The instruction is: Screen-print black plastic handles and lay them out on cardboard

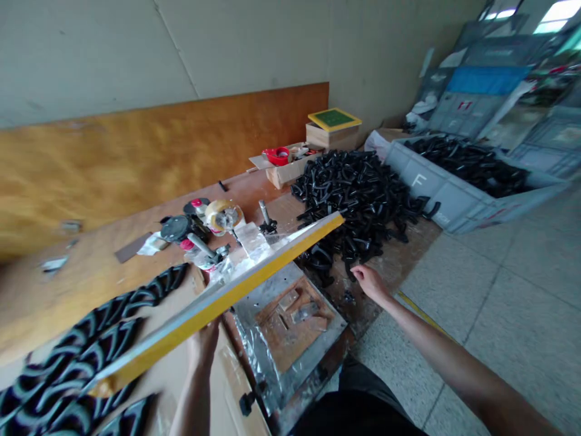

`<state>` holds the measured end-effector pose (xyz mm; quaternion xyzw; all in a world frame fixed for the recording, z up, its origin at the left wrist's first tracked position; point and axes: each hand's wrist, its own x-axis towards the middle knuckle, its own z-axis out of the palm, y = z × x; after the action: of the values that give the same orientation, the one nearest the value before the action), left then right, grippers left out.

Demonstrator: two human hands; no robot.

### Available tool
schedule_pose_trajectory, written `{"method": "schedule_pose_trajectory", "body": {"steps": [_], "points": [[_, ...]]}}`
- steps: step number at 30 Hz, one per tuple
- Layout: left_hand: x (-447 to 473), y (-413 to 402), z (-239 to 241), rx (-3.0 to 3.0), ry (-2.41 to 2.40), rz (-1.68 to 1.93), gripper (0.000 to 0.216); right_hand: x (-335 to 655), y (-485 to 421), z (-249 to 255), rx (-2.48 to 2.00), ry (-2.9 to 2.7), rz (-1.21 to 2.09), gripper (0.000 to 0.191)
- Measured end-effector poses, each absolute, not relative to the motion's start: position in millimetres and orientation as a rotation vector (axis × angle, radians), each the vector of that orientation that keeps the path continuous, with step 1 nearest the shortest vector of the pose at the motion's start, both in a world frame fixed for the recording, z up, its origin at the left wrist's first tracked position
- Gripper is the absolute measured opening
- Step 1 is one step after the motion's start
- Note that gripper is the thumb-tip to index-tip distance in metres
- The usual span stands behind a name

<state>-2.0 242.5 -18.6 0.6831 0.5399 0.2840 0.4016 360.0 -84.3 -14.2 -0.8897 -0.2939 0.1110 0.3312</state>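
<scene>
**Pale wall (249, 48) behind a wooden bench (106, 281): one hand at a tilted frame, the other at a heap**

The metal base plate (267, 289), with a brown wooden fixture (288, 351) set on it, lies just in front of the person. Above it slants a yellow-edged frame (236, 293), seen nearly edge-on (a printing screen, perhaps, though its face is hidden). Beyond the plate stand a tape roll (222, 216) and metal clamp posts (265, 213); to its left, curved black pieces (68, 348) lie in rows.

The step in hand looks like fetching one part while the frame is kept up. That would call for a firm pinch on a single piece and a clear path back to the fixture.

The heap of black parts (349, 181) lies beyond and right of the plate, with a grey crate (447, 212) farther right. The right hand (368, 284) is at the heap's near edge, fingers curled in; whether they grip a part, I cannot tell. The left hand (204, 345), near the plate's left side, comes up against the frame from below, well apart from the heap; its fingers are hidden, so its grip cannot be told.
</scene>
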Motion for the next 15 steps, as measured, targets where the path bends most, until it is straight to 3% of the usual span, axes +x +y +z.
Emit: {"method": "schedule_pose_trajectory", "body": {"steps": [8, 12, 15], "points": [[-22.4, 109.8, -28.1, 1.196, 1.595, 0.840, 0.057, 511.5, -41.7, -7.9, -2.573, -1.080, 0.114, 0.045], [-22.4, 71.8, -15.7, 1.139, 1.666, 0.872, 0.063, 553.0, -29.5, -5.7, -2.645, -1.512, 0.264, 0.030], [-21.0, 58.2, -5.9, 1.107, 1.685, 0.923, 0.066, 570.4, -24.3, 5.5, -2.619, -1.627, 0.147, 0.018]]}}
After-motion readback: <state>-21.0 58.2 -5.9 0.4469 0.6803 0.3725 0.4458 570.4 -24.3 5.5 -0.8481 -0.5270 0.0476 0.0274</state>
